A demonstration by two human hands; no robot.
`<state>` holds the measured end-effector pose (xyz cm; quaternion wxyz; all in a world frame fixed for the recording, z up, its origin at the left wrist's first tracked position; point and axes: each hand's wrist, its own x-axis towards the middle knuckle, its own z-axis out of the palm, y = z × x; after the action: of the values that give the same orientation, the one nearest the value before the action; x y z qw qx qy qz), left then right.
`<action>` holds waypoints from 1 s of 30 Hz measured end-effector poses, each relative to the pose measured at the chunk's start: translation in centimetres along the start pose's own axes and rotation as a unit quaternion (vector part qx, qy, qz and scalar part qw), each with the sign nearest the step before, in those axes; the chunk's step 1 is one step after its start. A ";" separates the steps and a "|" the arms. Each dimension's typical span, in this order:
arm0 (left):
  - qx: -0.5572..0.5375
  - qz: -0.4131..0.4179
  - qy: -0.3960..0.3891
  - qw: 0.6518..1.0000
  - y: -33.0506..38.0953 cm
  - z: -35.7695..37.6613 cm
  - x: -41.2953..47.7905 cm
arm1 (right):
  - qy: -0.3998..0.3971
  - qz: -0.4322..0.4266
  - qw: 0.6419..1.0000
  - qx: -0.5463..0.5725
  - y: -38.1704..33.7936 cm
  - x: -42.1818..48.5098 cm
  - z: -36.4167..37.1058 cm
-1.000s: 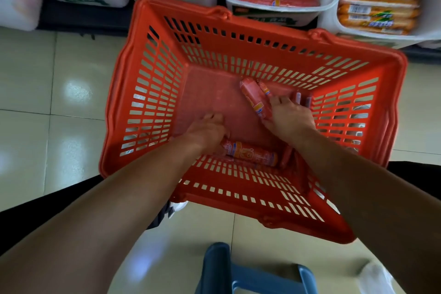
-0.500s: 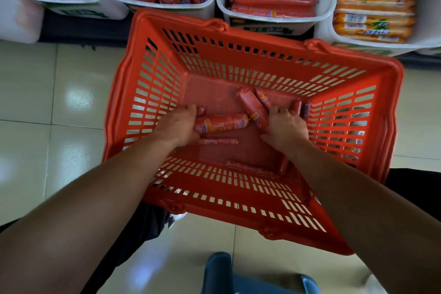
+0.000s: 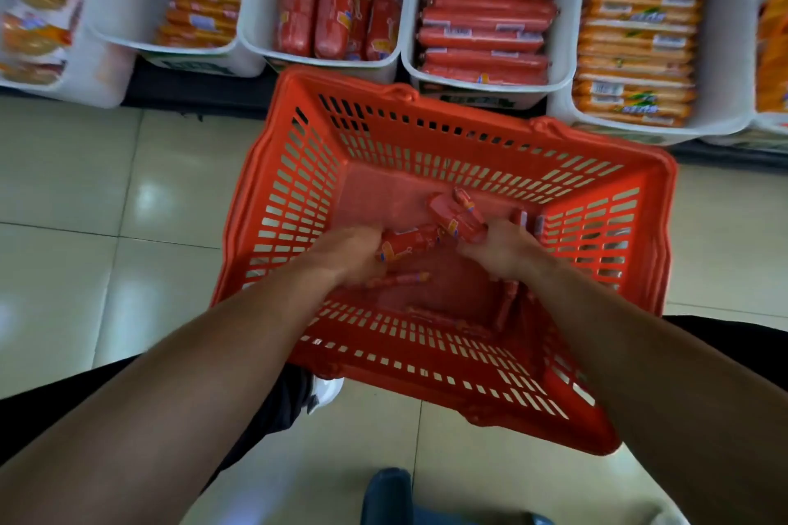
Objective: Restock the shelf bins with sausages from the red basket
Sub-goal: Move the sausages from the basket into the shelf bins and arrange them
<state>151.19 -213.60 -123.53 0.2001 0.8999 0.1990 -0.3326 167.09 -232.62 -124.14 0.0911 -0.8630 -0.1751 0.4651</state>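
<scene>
Left hand [image 3: 354,251] is curled round one red sausage [image 3: 407,246]. Right hand [image 3: 507,247] is clamped on a small bunch of sausages [image 3: 458,217] poking out past its fingers, bit blurry though. Both are down inside the red basket [image 3: 469,132], with a few loose sausages [image 3: 403,279] on its bottom. Just past the basket are the white shelf bins [image 3: 409,13], packed with sausages, above the tiled floor [image 3: 106,183].
</scene>
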 end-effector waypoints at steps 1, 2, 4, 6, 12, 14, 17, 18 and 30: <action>0.001 -0.003 0.008 1.000 0.1 -0.8 -1.1 | 0.004 -0.006 1.000 0.008 -0.5 -0.8 -0.5; 0.002 -0.006 0.017 1.000 0.1 -1.8 -2.4 | 0.006 -0.012 1.000 0.011 -1.1 -1.8 -1.1; 0.003 -0.019 0.033 0.999 0.2 -3.7 -5.1 | 0.018 -0.041 0.999 0.019 -1.9 -3.8 -2.2; -0.006 -0.036 0.052 0.998 0.3 -5.9 -7.8 | 0.041 -0.080 0.996 0.020 -3.0 -6.1 -3.6; -0.032 -0.064 0.098 0.993 0.1 -13.3 -15.8 | 0.077 -0.139 0.987 -0.010 -6.4 -13.3 -7.9; -0.062 -0.067 0.115 0.989 -0.7 -15.4 -17.5 | 0.098 -0.153 0.983 -0.019 -7.4 -14.9 -9.0; -0.093 -0.092 0.151 0.980 -2.2 -18.3 -18.0 | 0.134 -0.176 0.975 -0.009 -8.9 -15.6 -10.1; -0.088 -0.099 0.167 0.977 -2.6 -19.1 -17.8 | 0.142 -0.181 0.973 -0.002 -9.5 -15.5 -10.4; -0.340 -0.097 0.212 0.911 -8.1 -22.2 -7.3 | 0.177 -0.155 0.967 0.097 -21.5 -3.5 -12.8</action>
<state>153.58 -197.48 -104.94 0.4141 0.8030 0.4238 -0.0636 171.36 -214.06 -107.50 0.2751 -0.8808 -0.2418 0.3002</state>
